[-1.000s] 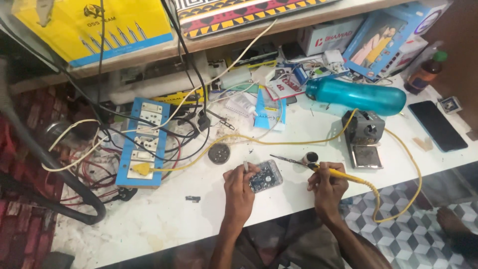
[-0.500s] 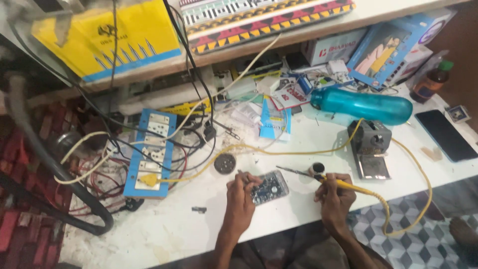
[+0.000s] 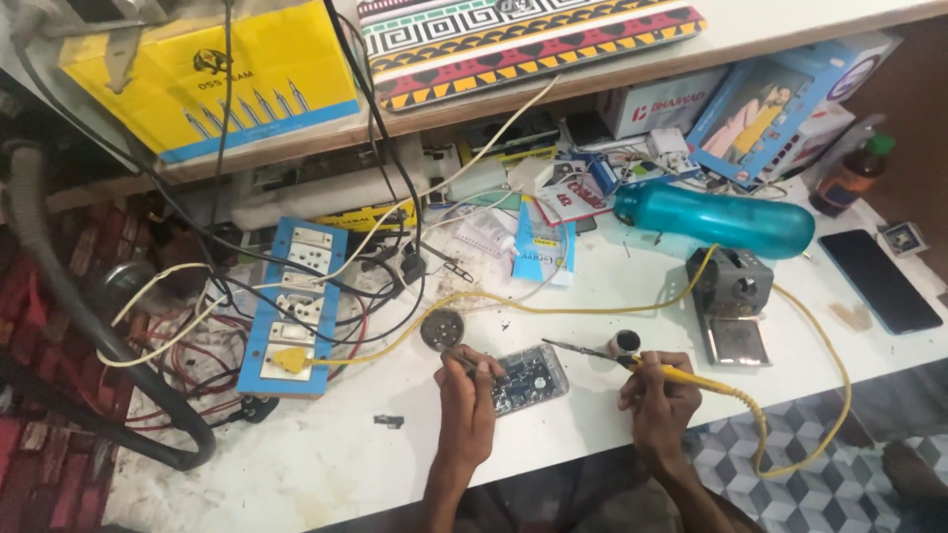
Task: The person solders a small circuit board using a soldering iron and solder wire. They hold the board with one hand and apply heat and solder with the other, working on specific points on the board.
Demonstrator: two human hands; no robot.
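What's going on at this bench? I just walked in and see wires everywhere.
A person sits at a cluttered white table. The left hand steadies an opened phone lying flat, circuit side up. The right hand holds a yellow-handled soldering iron, its tip pointing toward the phone but not touching it. The iron's yellow cord runs to a blue switchboard. A teal bottle lies on its side behind.

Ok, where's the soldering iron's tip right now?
In the head view the soldering iron is in the right hand, its tip pointing left above the white bench, just right of the opened phone under the left hand.
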